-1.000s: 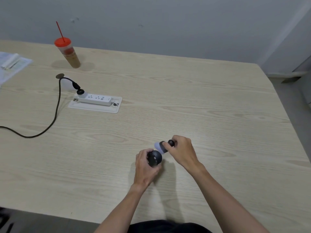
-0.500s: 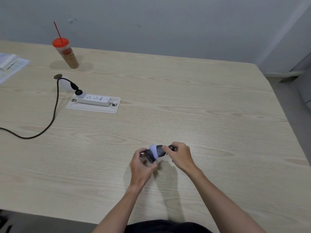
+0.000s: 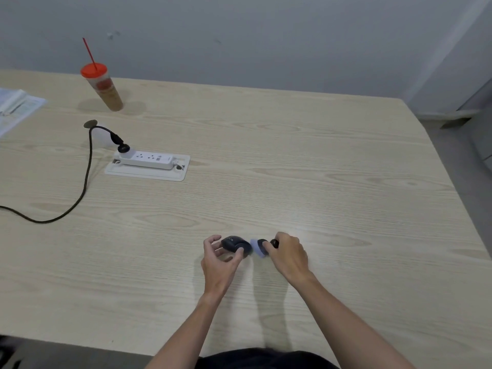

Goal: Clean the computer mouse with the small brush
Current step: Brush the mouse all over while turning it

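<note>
Wood-grain table (image 3: pixel 306 161), wall along its far edge. White power strip (image 3: pixel 149 159) sits in a shallow white tray (image 3: pixel 145 174) left of centre, black cable (image 3: pixel 80 193) plugged in and running off the left edge. Papers (image 3: pixel 16 109) at the far-left edge. Lidded cup (image 3: pixel 102 87) with red straw near the far-left corner; contents unclear. Near the front edge: left hand (image 3: pixel 219 259) pinches the black mouse (image 3: pixel 235 243) on the table. Right hand (image 3: pixel 288 255) grips the small brush (image 3: pixel 262 247), pale head just beside the mouse.

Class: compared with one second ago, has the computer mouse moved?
Yes. The computer mouse has come down onto the table, now left of the brush.
</note>
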Demonstrator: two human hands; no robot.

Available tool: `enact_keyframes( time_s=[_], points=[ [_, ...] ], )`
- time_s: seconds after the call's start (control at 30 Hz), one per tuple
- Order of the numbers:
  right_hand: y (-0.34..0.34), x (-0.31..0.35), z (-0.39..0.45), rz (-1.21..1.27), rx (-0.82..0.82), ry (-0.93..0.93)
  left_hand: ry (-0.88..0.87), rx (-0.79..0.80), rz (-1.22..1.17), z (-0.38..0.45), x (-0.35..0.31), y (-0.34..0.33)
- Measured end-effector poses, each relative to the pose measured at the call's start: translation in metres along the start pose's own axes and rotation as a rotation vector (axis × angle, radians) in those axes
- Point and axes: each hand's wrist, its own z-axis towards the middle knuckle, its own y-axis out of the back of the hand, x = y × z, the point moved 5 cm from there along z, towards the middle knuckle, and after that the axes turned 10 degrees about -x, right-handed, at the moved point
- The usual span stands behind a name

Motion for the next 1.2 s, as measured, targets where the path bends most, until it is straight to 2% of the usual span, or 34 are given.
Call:
enact_keyframes(
  time_s=[0.07,0.13,0.17,0.3,0.33,0.5,0.57,0.63,0.7,0.87,0.93,1.03,1.2],
  points=[
    [-0.001,0.002,0.001,0.186,0.004,-0.058,0.016,-0.007,-0.03,0.0,0.001,0.0],
    [-0.004,0.007,-0.001,0.408,0.073,-0.147,0.065,-0.013,-0.071,0.001,0.005,0.0],
    [-0.006,0.008,-0.001,0.444,0.104,-0.18,0.091,-0.016,-0.086,0.001,0.007,-0.001],
    [-0.001,0.002,0.002,0.102,0.051,-0.121,0.14,-0.055,-0.129,0.002,0.009,0.001],
    [0.002,0.002,0.003,0.1,0.029,-0.105,0.15,-0.064,-0.144,0.003,0.009,0.002],
    [0.004,0.016,0.004,0.539,0.12,-0.108,0.175,-0.103,-0.144,0.008,0.008,0.003],
    [0.002,0.018,0.003,0.446,0.136,-0.077,0.177,-0.099,-0.137,0.007,0.008,0.002],
    [0.001,0.011,0.004,0.258,0.066,-0.062,0.189,-0.082,-0.145,0.008,0.009,0.0],
    [0.003,0.006,0.006,0.206,0.009,-0.09,0.202,-0.064,-0.146,0.007,0.01,-0.001],
    [0.007,0.01,0.003,0.543,0.096,-0.139,0.169,-0.042,-0.148,0.004,0.005,-0.002],
    [0.006,0.006,0.0,0.492,0.136,-0.115,0.225,-0.024,-0.189,0.005,0.007,-0.005],
    [0.007,-0.004,0.0,0.372,0.072,-0.108,0.372,-0.022,-0.297,0.007,0.013,-0.008],
    [0.009,0.006,-0.009,0.581,0.111,-0.08,0.447,-0.03,-0.395,0.002,0.002,-0.015]
  ],
)
